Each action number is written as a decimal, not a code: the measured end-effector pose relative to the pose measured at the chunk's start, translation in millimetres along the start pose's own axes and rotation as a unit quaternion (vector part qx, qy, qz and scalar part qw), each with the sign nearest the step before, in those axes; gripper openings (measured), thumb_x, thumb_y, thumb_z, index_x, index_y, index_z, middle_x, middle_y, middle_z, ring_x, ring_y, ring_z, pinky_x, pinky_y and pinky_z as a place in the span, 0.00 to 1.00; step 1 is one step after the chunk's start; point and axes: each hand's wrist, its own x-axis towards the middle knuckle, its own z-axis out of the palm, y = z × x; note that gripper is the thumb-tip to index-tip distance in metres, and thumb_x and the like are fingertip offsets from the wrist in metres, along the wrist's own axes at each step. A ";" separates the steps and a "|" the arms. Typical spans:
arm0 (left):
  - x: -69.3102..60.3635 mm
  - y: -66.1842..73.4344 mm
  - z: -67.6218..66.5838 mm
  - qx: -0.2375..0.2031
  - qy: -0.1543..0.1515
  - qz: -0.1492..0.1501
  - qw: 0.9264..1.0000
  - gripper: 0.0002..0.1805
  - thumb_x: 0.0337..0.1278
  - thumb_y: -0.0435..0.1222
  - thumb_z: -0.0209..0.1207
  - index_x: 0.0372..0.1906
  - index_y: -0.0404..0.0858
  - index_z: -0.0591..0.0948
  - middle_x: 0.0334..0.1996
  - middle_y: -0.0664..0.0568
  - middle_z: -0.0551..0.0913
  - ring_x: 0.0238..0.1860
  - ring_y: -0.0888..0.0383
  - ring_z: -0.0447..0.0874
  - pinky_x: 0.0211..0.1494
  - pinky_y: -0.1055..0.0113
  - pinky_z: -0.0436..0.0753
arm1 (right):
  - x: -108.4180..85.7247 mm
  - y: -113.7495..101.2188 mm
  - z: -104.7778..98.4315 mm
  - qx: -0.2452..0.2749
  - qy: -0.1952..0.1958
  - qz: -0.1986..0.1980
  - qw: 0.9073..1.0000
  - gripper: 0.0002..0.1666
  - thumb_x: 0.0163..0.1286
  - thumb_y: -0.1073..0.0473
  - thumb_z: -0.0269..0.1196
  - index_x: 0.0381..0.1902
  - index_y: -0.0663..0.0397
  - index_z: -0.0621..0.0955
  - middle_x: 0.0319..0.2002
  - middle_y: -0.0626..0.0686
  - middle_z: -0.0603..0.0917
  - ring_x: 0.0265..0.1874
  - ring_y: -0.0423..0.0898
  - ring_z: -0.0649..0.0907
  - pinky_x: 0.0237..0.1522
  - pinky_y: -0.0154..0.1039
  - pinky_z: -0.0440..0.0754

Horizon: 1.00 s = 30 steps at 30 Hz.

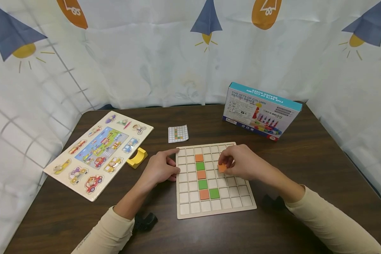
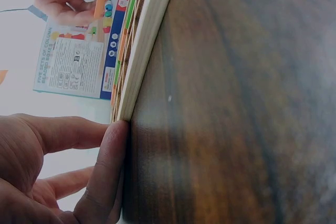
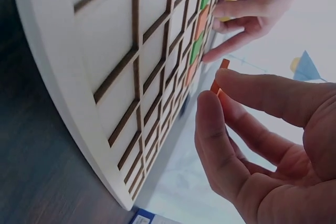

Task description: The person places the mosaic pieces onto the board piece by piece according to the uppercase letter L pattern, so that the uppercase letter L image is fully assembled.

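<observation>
My right hand [image 1: 246,162] pinches a small orange square tile [image 1: 222,168] between thumb and fingertips, above the right half of a wooden grid board [image 1: 216,212]. In the right wrist view the tile [image 3: 224,64] is tilted and apart from the board. With index finger and thumb spread, my left hand [image 1: 158,166] touches the board's left edge. The left wrist view has those fingertips [image 2: 115,132] against the board's side. In one column of the grid lie orange and green tiles in turn, from an orange tile [image 1: 199,157] downward; a green tile [image 1: 214,193] lies beside the lowest.
Above the board lies a small card [image 1: 178,134] printed with a coloured grid. A wooden picture puzzle [image 1: 98,155] and a yellow curved piece [image 1: 137,158] are at left. A toy box [image 1: 260,111] stands at the back right. White curtains [image 1: 152,63] surround the table.
</observation>
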 end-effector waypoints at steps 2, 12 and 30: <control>0.0 -0.1 0.1 -0.001 0.000 0.000 1.000 0.42 0.54 0.26 0.69 0.76 0.43 0.72 0.36 0.43 0.84 0.20 0.58 0.86 0.26 0.63 0.91 | -2.6 -1.6 1.0 0.001 -0.007 0.002 1.000 0.09 0.61 0.65 0.75 0.38 0.50 0.88 0.33 0.46 0.86 0.33 0.42 0.82 0.38 0.35 0.86; 0.2 0.1 -0.3 0.001 -0.003 0.001 1.000 0.41 0.54 0.26 0.68 0.76 0.42 0.72 0.36 0.43 0.84 0.20 0.58 0.86 0.26 0.63 0.91 | -12.6 -5.1 7.1 -0.006 -0.037 0.002 0.999 0.11 0.58 0.63 0.77 0.36 0.46 0.87 0.31 0.44 0.83 0.32 0.42 0.79 0.35 0.33 0.83; -0.2 0.0 0.1 0.000 0.000 0.003 1.000 0.42 0.53 0.26 0.68 0.76 0.41 0.72 0.36 0.43 0.85 0.20 0.58 0.86 0.26 0.64 0.91 | -18.7 -6.4 17.7 -0.001 -0.087 -0.013 0.996 0.14 0.54 0.64 0.80 0.31 0.47 0.83 0.27 0.45 0.80 0.29 0.41 0.77 0.30 0.32 0.79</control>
